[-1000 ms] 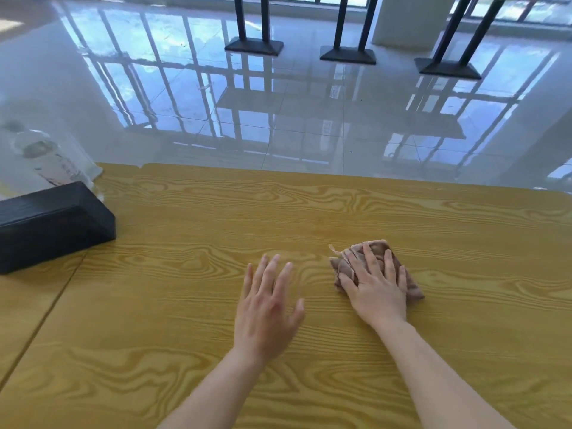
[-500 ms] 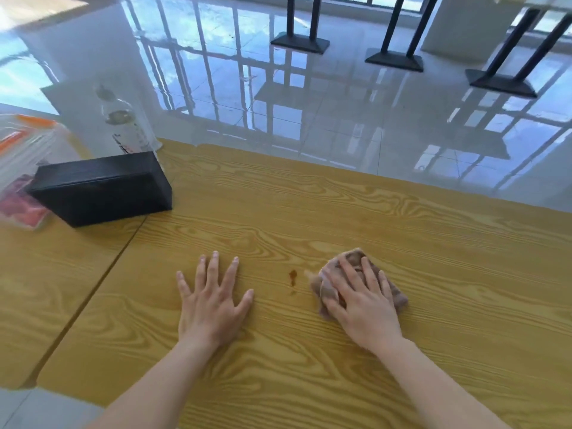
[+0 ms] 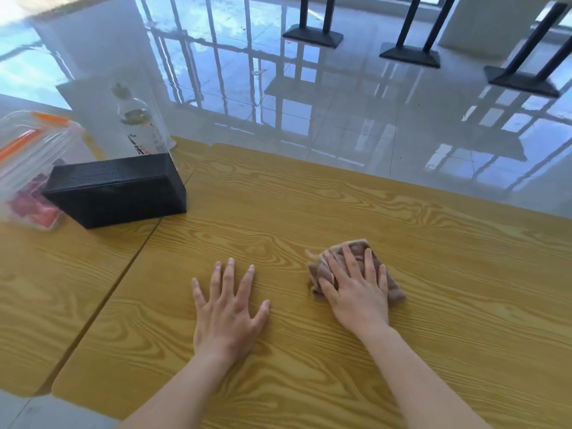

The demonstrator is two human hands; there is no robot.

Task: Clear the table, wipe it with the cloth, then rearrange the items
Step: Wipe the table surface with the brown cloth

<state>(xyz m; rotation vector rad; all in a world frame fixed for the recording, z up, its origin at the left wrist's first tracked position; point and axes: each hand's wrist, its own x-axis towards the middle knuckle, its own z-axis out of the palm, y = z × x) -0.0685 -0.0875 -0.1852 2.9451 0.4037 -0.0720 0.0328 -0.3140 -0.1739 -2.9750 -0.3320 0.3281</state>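
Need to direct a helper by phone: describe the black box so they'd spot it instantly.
Find the yellow wood-grain table and follow the seam between its two tops toward the far edge. The black box sits near the seam's far end, a clear bag to its left, a clear bottle behind. It alone is dark and opaque.

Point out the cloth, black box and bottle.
cloth (image 3: pixel 395 291): head view, exposed right edge.
black box (image 3: pixel 111 179): head view, top face.
bottle (image 3: pixel 136 119): head view, clear body.
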